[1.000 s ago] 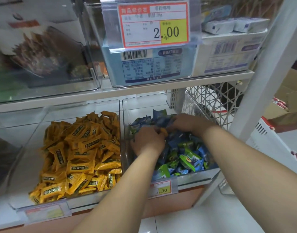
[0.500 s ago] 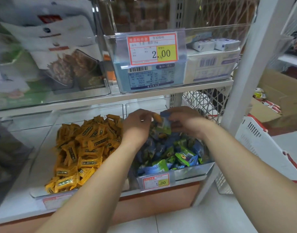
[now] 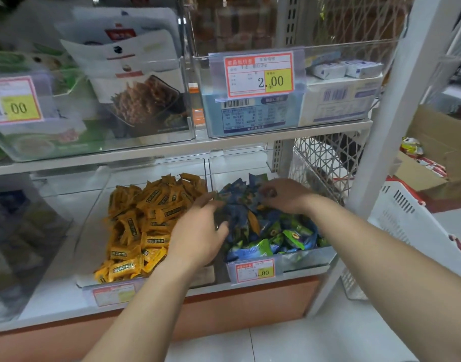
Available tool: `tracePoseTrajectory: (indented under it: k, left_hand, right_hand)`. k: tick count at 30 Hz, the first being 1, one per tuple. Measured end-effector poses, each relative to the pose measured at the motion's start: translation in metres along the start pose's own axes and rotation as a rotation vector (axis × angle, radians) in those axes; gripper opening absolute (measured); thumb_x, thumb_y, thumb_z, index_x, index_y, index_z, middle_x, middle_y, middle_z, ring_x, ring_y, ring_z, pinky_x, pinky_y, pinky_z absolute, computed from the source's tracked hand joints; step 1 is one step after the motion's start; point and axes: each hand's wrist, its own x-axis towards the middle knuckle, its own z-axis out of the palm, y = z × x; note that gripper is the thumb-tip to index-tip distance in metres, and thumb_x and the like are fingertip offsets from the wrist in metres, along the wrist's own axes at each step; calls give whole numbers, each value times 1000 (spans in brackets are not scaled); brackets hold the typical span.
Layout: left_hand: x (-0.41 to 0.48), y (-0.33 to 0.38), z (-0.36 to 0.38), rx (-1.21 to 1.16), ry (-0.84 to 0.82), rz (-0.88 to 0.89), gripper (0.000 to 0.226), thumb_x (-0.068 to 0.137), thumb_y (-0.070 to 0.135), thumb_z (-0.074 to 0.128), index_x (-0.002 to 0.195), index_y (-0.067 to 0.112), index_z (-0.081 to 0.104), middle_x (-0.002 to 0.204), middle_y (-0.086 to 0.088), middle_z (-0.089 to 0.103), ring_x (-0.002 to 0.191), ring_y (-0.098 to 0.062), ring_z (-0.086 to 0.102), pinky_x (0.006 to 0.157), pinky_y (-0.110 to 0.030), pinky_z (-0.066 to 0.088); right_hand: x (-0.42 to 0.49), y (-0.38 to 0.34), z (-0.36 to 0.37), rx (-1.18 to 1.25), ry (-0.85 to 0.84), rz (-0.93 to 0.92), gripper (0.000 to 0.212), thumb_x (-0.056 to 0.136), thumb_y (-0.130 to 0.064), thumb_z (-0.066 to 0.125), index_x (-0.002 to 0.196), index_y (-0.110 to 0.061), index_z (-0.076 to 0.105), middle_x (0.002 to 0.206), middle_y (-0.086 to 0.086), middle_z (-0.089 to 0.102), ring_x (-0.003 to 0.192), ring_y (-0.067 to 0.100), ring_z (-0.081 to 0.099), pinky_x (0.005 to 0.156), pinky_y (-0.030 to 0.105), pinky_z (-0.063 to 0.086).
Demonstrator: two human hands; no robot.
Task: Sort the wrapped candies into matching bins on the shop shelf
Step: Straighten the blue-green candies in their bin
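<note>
Shelf unit (image 3: 250,141): white boards on two levels, with a white post at its right end.
Upper bins: clear tubs of snack packets (image 3: 135,100) and pale boxes (image 3: 339,100); a tag reading 2.00 (image 3: 259,74) is clipped on the front.
Left lower bin (image 3: 90,231): clear, holding a heap of yellow candies (image 3: 145,218) piled toward its right side.
Right lower bin (image 3: 306,259): clear, just beside the yellow one and filled with blue and green candies (image 3: 279,231); one orange-yellow wrapper (image 3: 253,223) lies among them.
White basket (image 3: 407,223): on the floor to the right of the post, with a cardboard box (image 3: 438,131) behind it.
Left hand (image 3: 198,231): palm down over the wall between the two lower bins, fingers (image 3: 209,201) stretched out and loosely spread, with the tips at the left edge of the blue heap. Nothing shows in its grasp; it is motion-blurred.
Right hand (image 3: 284,195): at the back of the blue heap, fingers curled down into the wrappers and thumb drawn in to meet them. I cannot tell whether it pinches a candy.
Small tag (image 3: 255,270): reads 1.00, on the front of the right lower bin.
</note>
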Motion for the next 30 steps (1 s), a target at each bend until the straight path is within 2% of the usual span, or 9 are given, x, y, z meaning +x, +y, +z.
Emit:
tracePoseTrajectory:
  k: [3, 9, 12, 17, 20, 22, 24, 27, 30]
  left_hand:
    - [1, -6, -2, -24, -19, 14, 44, 89, 41, 64, 132, 32, 59, 150, 13, 43, 127, -14, 51, 95, -31, 49]
    - [2, -8, -2, -38, -23, 40, 41, 88, 44, 64, 127, 33, 62, 150, 13, 43, 126, -14, 52, 92, -30, 49]
    - [4, -6, -3, -58, 14, 54, 42, 89, 44, 63, 129, 30, 60, 141, 9, 52, 122, -18, 55, 90, -29, 48]
    - [7, 12, -7, -291, 77, 102, 60, 90, 53, 61, 144, 32, 43, 136, 7, 58, 124, -14, 52, 99, -31, 46]
    - [5, 19, -8, -463, 142, 105, 38, 95, 37, 62, 131, 27, 58, 115, 15, 67, 107, -1, 61, 90, -15, 49]
    - [5, 15, -10, -486, 173, 29, 25, 94, 32, 64, 119, 29, 63, 94, 27, 62, 90, 9, 60, 74, 0, 43]
    - [4, 7, -14, -513, 156, -52, 20, 93, 34, 65, 113, 35, 61, 87, 32, 56, 82, 18, 55, 67, 1, 40]
    - [1, -5, -17, -570, 147, -113, 20, 92, 35, 66, 111, 38, 59, 91, 23, 63, 88, 5, 61, 74, -12, 47]
    - [-4, -9, -20, -678, 109, -193, 30, 92, 31, 66, 120, 22, 62, 99, 7, 71, 83, -13, 71, 73, -32, 58]
  right_hand:
    - [5, -6, -1, -138, -122, -13, 25, 92, -46, 66, 108, -29, 72, 119, -7, 68, 108, 18, 62, 97, 38, 51]
    - [5, -19, -3, -293, 100, 0, 18, 97, -36, 57, 104, -31, 73, 118, 4, 65, 111, 29, 61, 89, 42, 54]
    - [-10, -24, -12, -125, 239, -5, 27, 100, -30, 52, 77, -34, 64, 94, -7, 60, 95, 24, 63, 71, 31, 45]
    - [-56, -58, -16, 615, 324, -205, 18, 98, -19, 63, 86, -28, 74, 76, -13, 74, 73, 2, 70, 62, 9, 46]
    - [-66, -70, -8, 841, 342, -172, 9, 96, -22, 66, 91, -23, 74, 80, -6, 76, 75, 8, 72, 65, 18, 53]
    - [-63, -65, 3, 710, 439, -68, 14, 97, -28, 64, 89, -19, 71, 80, 0, 75, 75, 14, 70, 69, 30, 53]
    - [-58, -55, 15, 361, 362, 14, 16, 94, -35, 64, 95, -20, 69, 88, -3, 73, 83, 15, 67, 73, 30, 50]
    - [-54, -48, 29, 110, 108, 82, 29, 85, -44, 73, 104, -23, 67, 93, -4, 72, 86, 15, 66, 76, 31, 54]
    - [-54, -51, 30, 36, 119, 77, 30, 88, -42, 70, 92, -12, 72, 87, 7, 73, 81, 23, 68, 74, 38, 56]
